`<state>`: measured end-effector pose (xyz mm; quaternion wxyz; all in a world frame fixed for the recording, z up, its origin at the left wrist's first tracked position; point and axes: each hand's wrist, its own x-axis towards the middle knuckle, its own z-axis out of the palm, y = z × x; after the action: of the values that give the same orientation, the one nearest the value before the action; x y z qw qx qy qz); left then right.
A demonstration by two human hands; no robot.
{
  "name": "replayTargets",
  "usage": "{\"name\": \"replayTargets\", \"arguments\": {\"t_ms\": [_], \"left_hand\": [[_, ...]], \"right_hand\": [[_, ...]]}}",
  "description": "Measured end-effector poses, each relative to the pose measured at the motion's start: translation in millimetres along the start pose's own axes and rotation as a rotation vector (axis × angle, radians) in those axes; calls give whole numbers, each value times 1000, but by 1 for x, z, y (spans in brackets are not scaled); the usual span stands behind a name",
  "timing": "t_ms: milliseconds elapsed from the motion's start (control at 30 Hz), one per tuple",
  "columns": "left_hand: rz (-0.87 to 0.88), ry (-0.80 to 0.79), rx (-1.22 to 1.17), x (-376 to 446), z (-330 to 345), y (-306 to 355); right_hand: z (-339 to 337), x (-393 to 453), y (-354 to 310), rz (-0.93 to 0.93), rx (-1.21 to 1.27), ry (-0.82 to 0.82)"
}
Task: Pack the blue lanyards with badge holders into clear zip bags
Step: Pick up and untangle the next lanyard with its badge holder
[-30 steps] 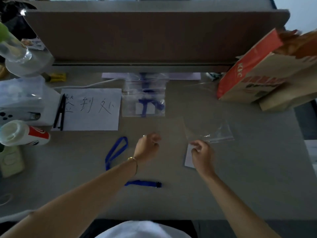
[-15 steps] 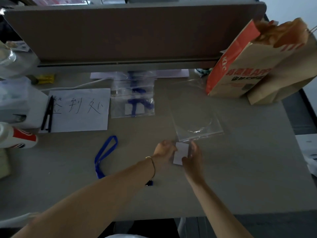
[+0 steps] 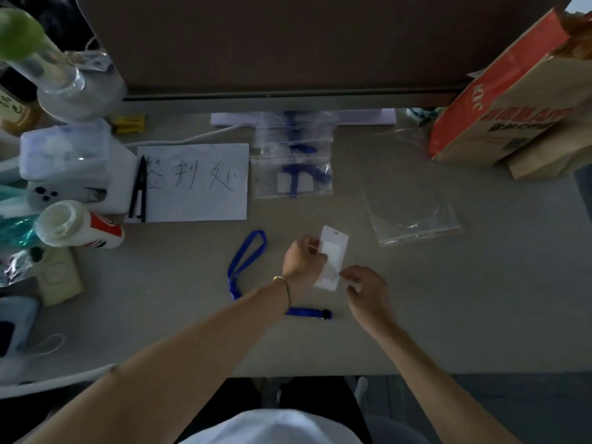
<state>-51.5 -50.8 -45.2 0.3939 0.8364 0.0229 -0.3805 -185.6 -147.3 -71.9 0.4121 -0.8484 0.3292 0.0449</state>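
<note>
Hands meet over a grey table (image 3: pixel 448 315). Left hand (image 3: pixel 302 261) pinches the long edge of a clear badge holder (image 3: pixel 333 256), fingers curled around it. Right hand (image 3: pixel 365 288) pinches its lower corner with curled fingertips. Blue lanyard (image 3: pixel 246 262) lies flat just left, partly under the left forearm. Empty zip bag (image 3: pixel 413 217) lies near, upper right.

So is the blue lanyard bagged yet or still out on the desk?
Out. The blue lanyard lies loose on the desk, left of the hands; the empty zip bag lies apart to the right.
</note>
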Motion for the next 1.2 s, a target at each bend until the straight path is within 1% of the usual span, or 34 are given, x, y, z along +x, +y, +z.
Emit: {"name": "replayTargets", "arguments": {"t_ms": [133,167,200,233,300,367,433,467,533,600,633,667,767,833,900,933,1000,1067,1133,1200], "left_hand": [[-9,89,-71,-12,-52,-27],[-25,104,-98,-14,-63,-34],[-42,117,-124,-16,-73,-40],[-59,128,-147,-17,-82,-45],[-87,152,-206,-20,-98,-54],[-90,170,-262,-21,-113,-60],[-86,183,-319,-21,-127,-66],[-89,185,-345,-23,-133,-69],[-83,190,-381,-24,-143,-73],[-75,187,-394,-26,-151,-76],[-73,182,-403,-27,-153,-76],[-71,179,-417,-27,-155,-75],[-53,192,-459,-30,-158,-70],[-37,197,-480,-35,-159,-65],[-16,192,-495,-38,-160,-59],[-5,187,-487,-40,-161,-56],[12,190,-464,-42,-161,-49],[18,200,-440,-43,-158,-43],[32,209,-409,-44,-154,-36],[34,212,-389,-44,-149,-29]], "right_hand": [[15,-10,-22,-151,-464,-299],[21,-12,-24,-181,-549,-358],[27,-13,-26,-208,-612,-381],[33,-14,-26,-239,-652,-369],[42,-14,-27,-280,-671,-293],[47,-10,-30,-255,-665,-230],[49,-3,-38,-117,-554,-189],[48,-1,-44,-17,-436,-157],[42,5,-63,178,-85,-85],[28,8,-86,294,311,-51],[19,8,-97,314,445,-50],[10,8,-107,311,519,-60],[-14,6,-128,283,668,-107],[-25,7,-133,326,851,-183],[-34,9,-136,383,1032,-303],[-37,12,-137,391,1073,-351],[-39,18,-140,358,997,-393],[-38,23,-139,310,817,-367],[-39,27,-137,273,635,-307],[-41,34,-137,178,462,-258]]}}
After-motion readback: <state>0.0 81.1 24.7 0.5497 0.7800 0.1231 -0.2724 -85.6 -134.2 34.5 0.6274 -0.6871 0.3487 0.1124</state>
